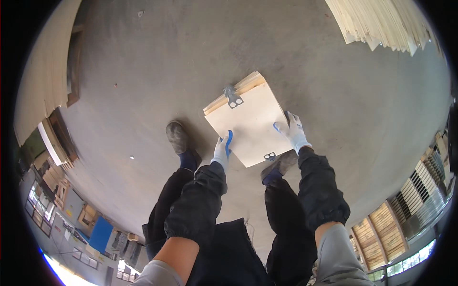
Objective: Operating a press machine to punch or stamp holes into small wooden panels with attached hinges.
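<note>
Between my two gloved hands is a stack of thin, pale wood veneer sheets [255, 117], tilted with its far end to the upper left. A metal clip [233, 97] pinches the far edge, and a second clip [270, 156] sits on the near edge. My left hand [223, 148], in a white glove with blue palm, grips the left side with the thumb on top. On the right side, my right hand [292, 131] holds the stack likewise, thumb on the top sheet. Fingers under the stack are hidden.
Grey concrete floor [157, 71] lies around my feet. My shoe [177, 137] stands left of the stack; the other is partly under it. Large piles of pale sheets rise at the left [45, 71] and upper right [381, 21]. A blue panel [100, 234] stands lower left.
</note>
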### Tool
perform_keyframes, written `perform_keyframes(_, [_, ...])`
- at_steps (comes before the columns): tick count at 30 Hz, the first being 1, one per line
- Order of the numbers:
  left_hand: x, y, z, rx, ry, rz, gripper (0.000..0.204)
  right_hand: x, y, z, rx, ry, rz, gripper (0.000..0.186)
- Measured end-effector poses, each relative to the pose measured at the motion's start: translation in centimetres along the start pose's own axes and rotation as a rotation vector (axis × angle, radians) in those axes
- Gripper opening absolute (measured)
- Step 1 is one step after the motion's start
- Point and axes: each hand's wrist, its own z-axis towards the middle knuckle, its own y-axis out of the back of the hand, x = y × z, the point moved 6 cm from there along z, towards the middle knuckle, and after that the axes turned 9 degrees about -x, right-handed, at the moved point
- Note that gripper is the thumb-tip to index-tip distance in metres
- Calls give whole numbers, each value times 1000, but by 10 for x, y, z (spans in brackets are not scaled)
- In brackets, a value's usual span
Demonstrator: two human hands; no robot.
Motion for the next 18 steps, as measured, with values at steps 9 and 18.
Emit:
perform_keyframes(9, [12, 55, 32, -135, 108, 131, 60, -35, -36, -21, 263, -210, 416, 81])
perform_keyframes(18, [-21, 66, 29, -463, -313, 1034, 78, -17, -73, -37, 32, 127, 79, 74])
